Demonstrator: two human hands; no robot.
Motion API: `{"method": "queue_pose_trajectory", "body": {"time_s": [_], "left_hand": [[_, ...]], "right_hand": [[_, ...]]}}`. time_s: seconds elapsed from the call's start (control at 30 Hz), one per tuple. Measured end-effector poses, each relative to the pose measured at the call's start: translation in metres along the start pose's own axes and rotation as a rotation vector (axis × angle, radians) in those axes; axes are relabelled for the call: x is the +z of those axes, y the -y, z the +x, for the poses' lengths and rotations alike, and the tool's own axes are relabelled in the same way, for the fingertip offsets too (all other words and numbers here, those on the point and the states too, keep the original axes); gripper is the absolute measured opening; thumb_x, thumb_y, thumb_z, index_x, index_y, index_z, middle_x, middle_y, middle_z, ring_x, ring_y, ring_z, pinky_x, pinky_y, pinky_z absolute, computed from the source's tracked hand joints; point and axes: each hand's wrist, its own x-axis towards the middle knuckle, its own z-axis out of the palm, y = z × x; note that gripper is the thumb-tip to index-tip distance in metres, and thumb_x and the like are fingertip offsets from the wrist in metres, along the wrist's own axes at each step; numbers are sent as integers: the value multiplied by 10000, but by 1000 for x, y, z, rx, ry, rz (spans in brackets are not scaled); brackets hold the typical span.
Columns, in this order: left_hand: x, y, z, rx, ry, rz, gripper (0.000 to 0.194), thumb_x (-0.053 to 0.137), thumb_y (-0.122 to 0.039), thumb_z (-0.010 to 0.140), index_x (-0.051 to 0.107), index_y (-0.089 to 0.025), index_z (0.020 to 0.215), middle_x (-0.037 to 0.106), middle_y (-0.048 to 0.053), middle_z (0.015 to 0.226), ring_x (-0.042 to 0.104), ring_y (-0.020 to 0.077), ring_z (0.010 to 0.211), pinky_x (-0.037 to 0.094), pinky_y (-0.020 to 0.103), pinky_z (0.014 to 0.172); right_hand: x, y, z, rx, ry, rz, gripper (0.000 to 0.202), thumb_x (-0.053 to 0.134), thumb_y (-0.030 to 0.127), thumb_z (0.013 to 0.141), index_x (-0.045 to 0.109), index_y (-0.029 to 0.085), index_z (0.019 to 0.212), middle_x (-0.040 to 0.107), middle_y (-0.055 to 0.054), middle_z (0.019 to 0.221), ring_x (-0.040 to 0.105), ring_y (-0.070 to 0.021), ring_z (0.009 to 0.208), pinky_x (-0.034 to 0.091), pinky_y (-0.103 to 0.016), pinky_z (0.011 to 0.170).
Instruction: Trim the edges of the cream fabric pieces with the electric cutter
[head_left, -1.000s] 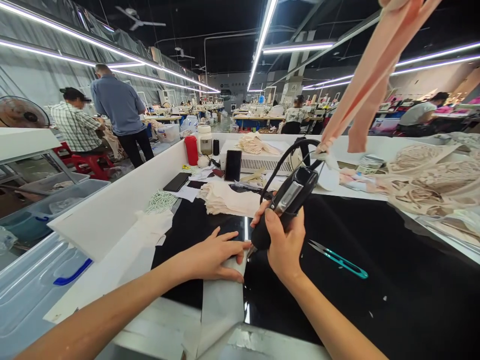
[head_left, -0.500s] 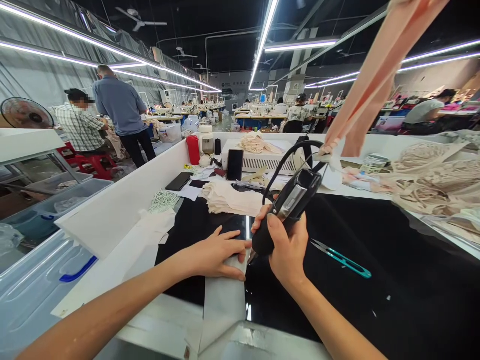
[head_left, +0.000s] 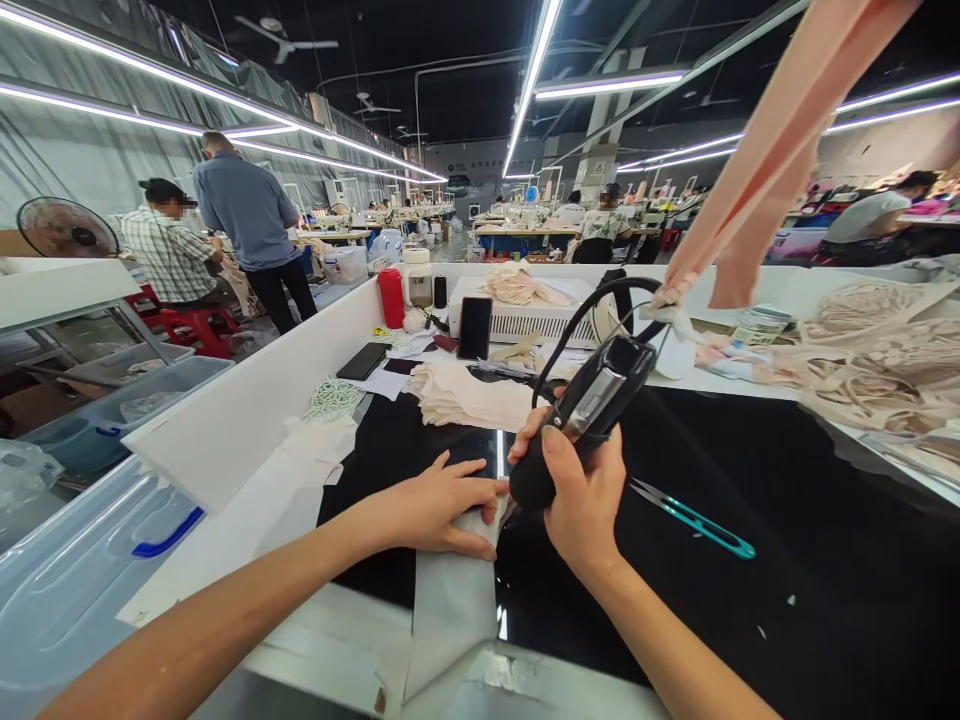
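My left hand [head_left: 442, 503] lies with fingers spread, pressing a pale fabric strip [head_left: 454, 590] down on the black glossy board [head_left: 810, 480]. My right hand [head_left: 589, 500] is wrapped round a black corded hand tool [head_left: 592, 405] with a silver plate on its side. The tool tilts, its narrow tip down at the strip's right edge beside my left fingertips; the tip itself is mostly hidden. Teal thread snips [head_left: 705, 525] lie on the board to the right of my right hand. Behind my hands sits a stack of cream fabric pieces [head_left: 472, 400].
A pink cloth strip [head_left: 757, 170] hangs from above, tied near the tool's cord [head_left: 559, 340]. Phones [head_left: 474, 328], a red bottle [head_left: 390, 298] and a white vented box [head_left: 517, 318] stand behind. Cream straps [head_left: 877, 350] pile up at right. Co-workers [head_left: 244, 220] are beyond the left wall.
The whole view has shifted slightly to the right. The tool's tip is less visible beside my left fingers. Both hands keep nearly the same place on the strip and tool.
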Motion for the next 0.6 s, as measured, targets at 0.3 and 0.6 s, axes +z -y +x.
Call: {"method": "queue_pose_trajectory", "body": {"time_s": [0.3, 0.6], "left_hand": [[-1, 3, 1, 12, 6, -31, 298, 832, -416, 922, 622, -238, 1037, 614, 57, 1516, 202, 359, 1651, 110, 794, 1260], [-1, 4, 1, 19, 11, -15, 276, 797, -442, 945, 632, -242, 1040, 621, 51, 1499, 213, 380, 1645, 99, 809, 1255]], "right_hand": [[0, 7, -8, 37, 20, 56, 246, 775, 402, 939, 592, 291, 1062, 683, 61, 833, 639, -126, 635, 572, -270, 607], [0, 6, -16, 72, 26, 35, 252, 772, 395, 940, 598, 275, 1076, 701, 43, 843, 645, -132, 638, 570, -274, 601]]}}
